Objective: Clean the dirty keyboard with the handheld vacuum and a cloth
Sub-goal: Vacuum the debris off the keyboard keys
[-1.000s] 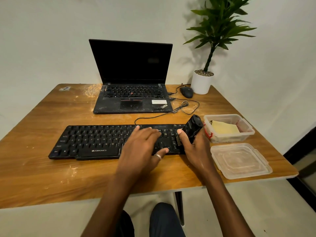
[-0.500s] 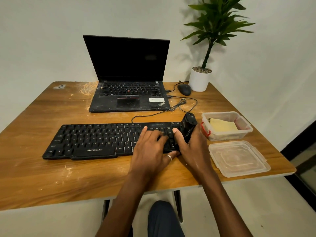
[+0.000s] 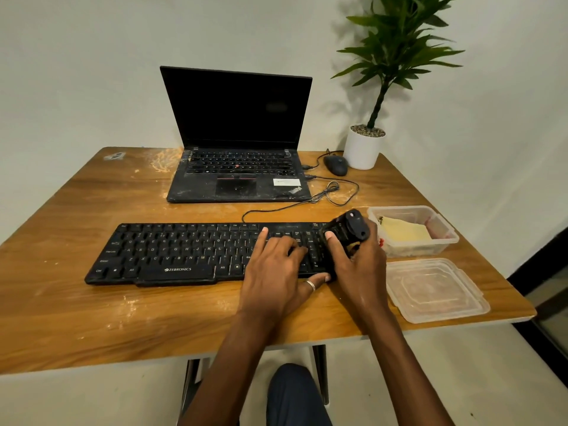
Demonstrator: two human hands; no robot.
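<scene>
A black keyboard [image 3: 172, 253] lies across the middle of the wooden table [image 3: 92, 318]. My left hand [image 3: 276, 269] rests flat on its right part, fingers spread over the keys, thumb at the front edge. My right hand [image 3: 359, 265] grips a small black handheld vacuum [image 3: 350, 230], held down against the keyboard's right end. A yellow cloth [image 3: 402, 230] lies folded in a clear plastic box [image 3: 442, 241] just right of the vacuum.
A dusty open laptop [image 3: 236, 167] stands behind the keyboard, its cable [image 3: 332, 192] looping toward a black mouse [image 3: 335, 165]. A potted plant [image 3: 365, 146] sits at the back right corner. The box's clear lid [image 3: 433, 290] lies near the table's right front edge.
My left hand has slid right along the keyboard toward the vacuum. The vacuum has stayed at the right end of the keys in my right hand.
</scene>
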